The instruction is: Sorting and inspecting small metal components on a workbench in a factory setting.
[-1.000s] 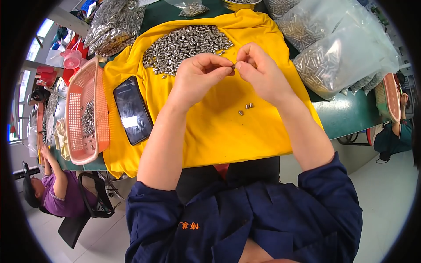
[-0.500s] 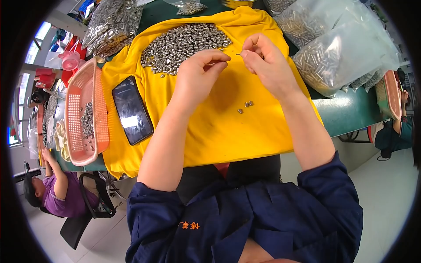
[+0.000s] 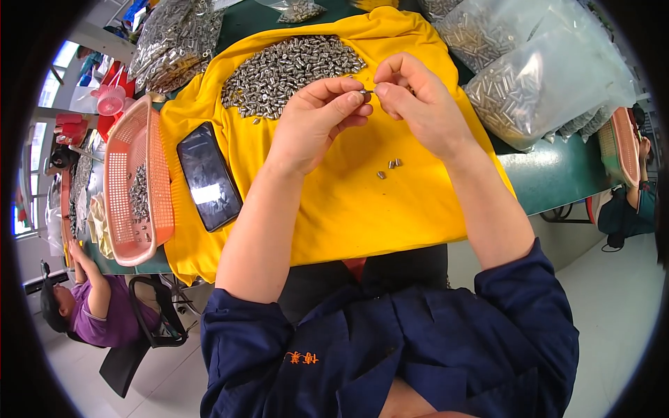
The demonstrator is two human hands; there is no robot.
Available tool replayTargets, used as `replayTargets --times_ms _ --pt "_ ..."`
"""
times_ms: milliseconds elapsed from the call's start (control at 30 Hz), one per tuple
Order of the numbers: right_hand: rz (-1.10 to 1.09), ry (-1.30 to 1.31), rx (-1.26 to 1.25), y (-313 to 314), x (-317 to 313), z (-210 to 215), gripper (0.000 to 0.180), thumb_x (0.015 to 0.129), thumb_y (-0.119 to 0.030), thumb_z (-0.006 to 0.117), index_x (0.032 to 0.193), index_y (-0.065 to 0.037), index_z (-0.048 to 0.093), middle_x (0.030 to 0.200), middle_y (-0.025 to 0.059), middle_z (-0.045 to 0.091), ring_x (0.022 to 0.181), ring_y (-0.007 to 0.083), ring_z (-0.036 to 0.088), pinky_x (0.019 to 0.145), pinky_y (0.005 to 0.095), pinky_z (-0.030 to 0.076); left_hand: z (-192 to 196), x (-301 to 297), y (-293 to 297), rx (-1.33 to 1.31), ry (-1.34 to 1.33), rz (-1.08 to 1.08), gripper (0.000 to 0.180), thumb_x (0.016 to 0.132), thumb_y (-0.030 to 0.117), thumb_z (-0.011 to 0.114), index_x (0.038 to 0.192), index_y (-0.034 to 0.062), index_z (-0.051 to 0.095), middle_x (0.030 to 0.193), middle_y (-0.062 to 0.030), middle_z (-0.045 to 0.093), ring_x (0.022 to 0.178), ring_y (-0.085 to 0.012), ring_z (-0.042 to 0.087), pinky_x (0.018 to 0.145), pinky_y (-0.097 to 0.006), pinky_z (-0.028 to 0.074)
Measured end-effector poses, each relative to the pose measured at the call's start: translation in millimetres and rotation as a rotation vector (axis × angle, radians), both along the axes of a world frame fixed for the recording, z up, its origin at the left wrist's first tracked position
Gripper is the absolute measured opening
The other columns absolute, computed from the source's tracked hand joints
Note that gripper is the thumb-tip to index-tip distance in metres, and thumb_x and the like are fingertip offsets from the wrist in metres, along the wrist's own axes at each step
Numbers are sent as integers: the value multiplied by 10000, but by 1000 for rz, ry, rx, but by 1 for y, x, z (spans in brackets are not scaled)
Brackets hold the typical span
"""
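My left hand (image 3: 317, 122) is closed, with thumb and forefinger pinching a small metal part that the fingertips mostly hide. Close on its right, my right hand (image 3: 418, 104) pinches a thin dark pin (image 3: 369, 92) that points left and meets the part at the left fingertips. Whether the pin is inside the part I cannot tell. Beyond the hands lies a heap of small silvery cylindrical metal parts (image 3: 289, 73) on a yellow cloth (image 3: 334, 223). Several loose metal parts (image 3: 391, 164) rest on the cloth between my forearms.
A black phone (image 3: 209, 175) lies left of my left forearm. Beyond it stands a pink basket (image 3: 162, 188) with metal parts inside. Clear bags of metal pieces (image 3: 512, 94) sit at the right, another bag (image 3: 178, 45) at the far left. A co-worker in purple (image 3: 108, 306) sits at the left.
My hands have come together. The left fingertips, apart from the pin before, now meet its tip; the right hand has shifted slightly left.
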State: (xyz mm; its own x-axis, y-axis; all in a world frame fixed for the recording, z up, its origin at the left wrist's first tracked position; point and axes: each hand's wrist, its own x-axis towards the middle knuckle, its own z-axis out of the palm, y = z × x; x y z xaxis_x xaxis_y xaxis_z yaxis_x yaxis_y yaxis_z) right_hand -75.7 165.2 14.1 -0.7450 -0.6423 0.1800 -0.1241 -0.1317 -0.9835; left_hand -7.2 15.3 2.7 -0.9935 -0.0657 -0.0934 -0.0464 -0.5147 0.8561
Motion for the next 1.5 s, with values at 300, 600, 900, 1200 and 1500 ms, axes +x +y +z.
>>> replayTargets --times_ms 300,600,900,1200,1500 --pt "-80 376 105 -1 5 1 71 762 -62 475 827 -36 469 639 30 483 553 88 440 504 215 360 0 -1 0 -215 46 37 111 767 27 567 869 -16 570 794 -73 598 721 -142 592 680 -233 482" --pt "-83 342 102 -2 2 -2 80 762 -59 472 836 -31 470 647 56 504 576 118 487 531 234 389 0 -2 1 -209 43 51 144 769 39 571 896 -29 564 821 -81 598 726 -147 593 680 -234 481" --pt "-105 476 127 -3 8 0 82 763 -75 470 836 -39 472 633 69 509 554 150 489 512 262 384 1 -1 1 -332 69 34 145 771 37 568 900 -28 576 818 -78 603 722 -138 590 679 -218 476" --pt "-97 376 110 -1 6 -2 72 759 -68 464 822 -36 472 633 62 513 550 135 490 514 252 386 4 -3 6 -354 55 67 112 754 10 573 855 -36 591 782 -75 609 708 -123 590 666 -205 471" --pt "-77 373 57 0 4 2 77 764 -52 465 835 -21 468 653 44 492 557 98 456 510 218 369 8 3 0 -287 67 84 114 747 3 570 855 -32 583 765 -67 604 703 -118 582 662 -210 463"
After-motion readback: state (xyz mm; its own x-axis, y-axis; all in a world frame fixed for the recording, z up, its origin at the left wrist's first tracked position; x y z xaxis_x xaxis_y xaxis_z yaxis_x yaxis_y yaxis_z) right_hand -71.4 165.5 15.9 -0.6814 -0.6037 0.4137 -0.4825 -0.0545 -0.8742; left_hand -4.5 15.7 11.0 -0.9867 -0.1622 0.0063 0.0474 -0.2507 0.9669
